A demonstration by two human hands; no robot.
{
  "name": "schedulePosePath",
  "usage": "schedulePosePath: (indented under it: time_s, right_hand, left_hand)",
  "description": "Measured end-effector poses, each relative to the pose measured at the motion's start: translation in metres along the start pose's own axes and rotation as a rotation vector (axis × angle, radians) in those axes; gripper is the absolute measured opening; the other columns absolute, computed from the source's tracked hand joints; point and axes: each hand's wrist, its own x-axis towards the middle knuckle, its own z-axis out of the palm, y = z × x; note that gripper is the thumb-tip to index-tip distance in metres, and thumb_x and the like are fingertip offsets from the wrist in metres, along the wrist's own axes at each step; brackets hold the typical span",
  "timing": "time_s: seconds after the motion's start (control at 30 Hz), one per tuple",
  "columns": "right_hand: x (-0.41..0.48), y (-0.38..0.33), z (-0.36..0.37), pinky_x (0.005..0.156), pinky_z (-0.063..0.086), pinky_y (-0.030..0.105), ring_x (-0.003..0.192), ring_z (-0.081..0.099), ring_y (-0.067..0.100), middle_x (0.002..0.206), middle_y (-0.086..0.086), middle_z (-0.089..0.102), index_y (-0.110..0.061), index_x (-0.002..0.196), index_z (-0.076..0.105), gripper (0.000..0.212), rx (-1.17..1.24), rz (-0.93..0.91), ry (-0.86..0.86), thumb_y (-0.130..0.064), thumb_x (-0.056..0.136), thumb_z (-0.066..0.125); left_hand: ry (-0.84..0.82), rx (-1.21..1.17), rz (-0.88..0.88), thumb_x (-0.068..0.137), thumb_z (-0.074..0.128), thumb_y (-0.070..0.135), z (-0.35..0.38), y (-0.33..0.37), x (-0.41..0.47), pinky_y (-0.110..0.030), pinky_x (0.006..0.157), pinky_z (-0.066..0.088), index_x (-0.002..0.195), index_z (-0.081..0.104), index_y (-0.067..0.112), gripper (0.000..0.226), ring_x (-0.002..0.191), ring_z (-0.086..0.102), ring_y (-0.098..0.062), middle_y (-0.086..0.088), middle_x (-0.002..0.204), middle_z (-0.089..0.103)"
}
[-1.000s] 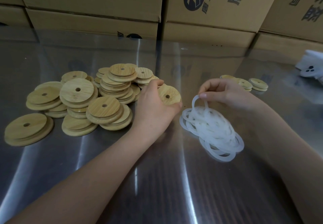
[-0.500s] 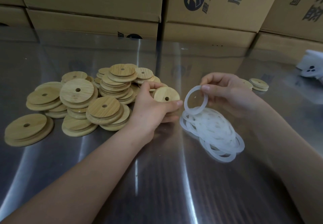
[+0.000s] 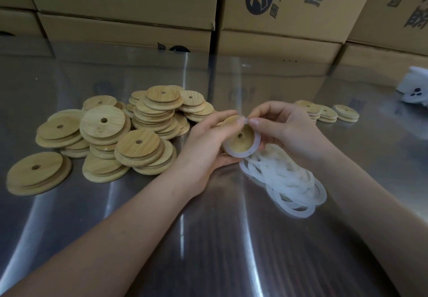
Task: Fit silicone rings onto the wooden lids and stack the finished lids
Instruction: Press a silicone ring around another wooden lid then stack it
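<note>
Broadly, the top of the frame is filled by stacked cardboard boxes (image 3: 129,2) printed with dark logos and characters. Below them a shiny steel table (image 3: 231,250) runs across the whole lower part of the picture.

At centre left a loose pile of wooden lids (image 3: 104,134) lies on the table. They are round discs, each with a small hole in the middle, overlapping one another in low stacks. One lid lies apart at the far left. To the right of centre, a heap of silicone rings (image 3: 289,180) lies tangled on the steel, translucent white and just below the hands.

Both bare forearms come in from the bottom corners and meet in the middle of the frame. The left hand (image 3: 208,143) cups one lid (image 3: 243,144) from the left, fingers curled under it and thumb over its top edge, so that its stepped face is turned toward the camera. The right hand (image 3: 287,129) pinches one ring (image 3: 234,154) between thumb and forefinger at the lid's upper edge. This ring lies round the lid's lower rim. It appears only partly seated, though the fingers hide the top of it.

In the upper right, just beyond the right hand, a few short stacks of finished lids (image 3: 324,113) sit side by side. At the far right edge lies a small white object (image 3: 414,88) with dark spots, too blurred to identify.
</note>
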Motion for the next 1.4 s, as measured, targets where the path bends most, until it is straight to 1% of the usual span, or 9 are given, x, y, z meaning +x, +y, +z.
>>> schedulePosePath:
  time_s: [0.1,0.2,0.37,0.5,0.7,0.87,1.07,1.17,1.4]
  right_hand:
    - [-0.0003,0.0010,0.0025,0.053,0.050,0.023,0.061,0.062,0.015,0.071,0.005,0.067,-0.007,0.085,0.068,0.002,-0.037,-0.017,0.043,-0.008,0.087,0.067]
    - [-0.0004,0.0002,0.0044,0.053,0.050,0.022,0.061,0.061,0.013,0.072,0.005,0.067,-0.009,0.083,0.068,0.008,-0.064,-0.028,0.078,-0.005,0.089,0.066]
    - [-0.0012,-0.0007,0.0075,0.054,0.051,0.022,0.059,0.062,0.012,0.070,0.002,0.067,-0.012,0.081,0.067,0.012,-0.099,-0.050,0.106,-0.005,0.090,0.066]
    - [-0.0018,-0.0007,0.0088,0.055,0.052,0.022,0.059,0.062,0.012,0.070,0.001,0.068,-0.015,0.080,0.068,0.014,-0.113,-0.070,0.125,-0.006,0.090,0.066]
    - [-0.0013,0.0002,0.0092,0.061,0.054,0.023,0.068,0.065,0.012,0.075,-0.001,0.070,-0.025,0.076,0.071,0.019,-0.149,-0.106,0.152,-0.011,0.088,0.069]
    - [-0.0002,0.0020,0.0089,0.070,0.055,0.025,0.074,0.065,0.013,0.077,-0.004,0.071,-0.030,0.074,0.072,0.015,-0.176,-0.121,0.186,-0.019,0.083,0.070]
    - [0.0000,0.0015,0.0084,0.071,0.055,0.023,0.073,0.066,0.012,0.076,-0.004,0.071,-0.025,0.076,0.071,0.019,-0.184,-0.134,0.187,-0.010,0.087,0.069]
    - [-0.0002,0.0003,0.0091,0.069,0.053,0.019,0.071,0.066,0.009,0.073,-0.006,0.071,-0.020,0.077,0.070,0.018,-0.177,-0.135,0.195,-0.006,0.088,0.068]
    - [-0.0011,-0.0014,0.0100,0.069,0.053,0.020,0.072,0.067,0.010,0.074,-0.005,0.071,-0.019,0.079,0.070,0.017,-0.167,-0.153,0.203,-0.005,0.088,0.069]
  left_hand:
    - [0.008,0.052,0.056,0.087,0.067,0.000,-0.0012,-0.0035,0.0009,-0.041,0.080,0.061,0.117,0.065,0.025,0.039,0.097,0.072,-0.021,-0.008,0.109,0.072]
    - [0.001,0.071,0.092,0.089,0.061,-0.008,-0.0007,-0.0042,0.0010,-0.041,0.082,0.061,0.120,0.064,0.024,0.045,0.098,0.072,-0.021,-0.009,0.107,0.073]
    - [-0.018,0.080,0.110,0.091,0.059,-0.007,-0.0019,-0.0042,0.0017,-0.035,0.081,0.061,0.122,0.065,0.024,0.045,0.100,0.071,-0.017,-0.005,0.109,0.073]
    - [-0.024,0.082,0.109,0.092,0.059,-0.004,-0.0022,-0.0033,0.0015,-0.035,0.084,0.060,0.125,0.064,0.024,0.043,0.102,0.070,-0.015,-0.002,0.110,0.073]
    - [-0.023,0.097,0.114,0.095,0.057,0.001,-0.0007,-0.0022,0.0011,-0.038,0.091,0.058,0.127,0.062,0.025,0.040,0.106,0.069,-0.013,0.000,0.115,0.072]
    - [-0.024,0.153,0.182,0.095,0.055,-0.002,0.0005,-0.0026,-0.0004,-0.037,0.091,0.057,0.129,0.059,0.024,0.043,0.104,0.070,-0.015,-0.002,0.111,0.073]
    - [0.018,0.297,0.305,0.094,0.056,-0.005,-0.0010,-0.0055,0.0001,-0.033,0.087,0.059,0.125,0.061,0.029,0.046,0.100,0.070,-0.010,0.001,0.108,0.074]
    - [0.034,0.365,0.379,0.093,0.056,-0.007,-0.0004,-0.0056,-0.0009,-0.037,0.094,0.056,0.125,0.060,0.031,0.050,0.105,0.068,-0.009,0.001,0.115,0.071]
    - [0.067,0.444,0.495,0.091,0.057,-0.006,0.0010,-0.0053,-0.0038,-0.041,0.096,0.054,0.116,0.064,0.025,0.041,0.107,0.066,-0.008,0.005,0.112,0.070]
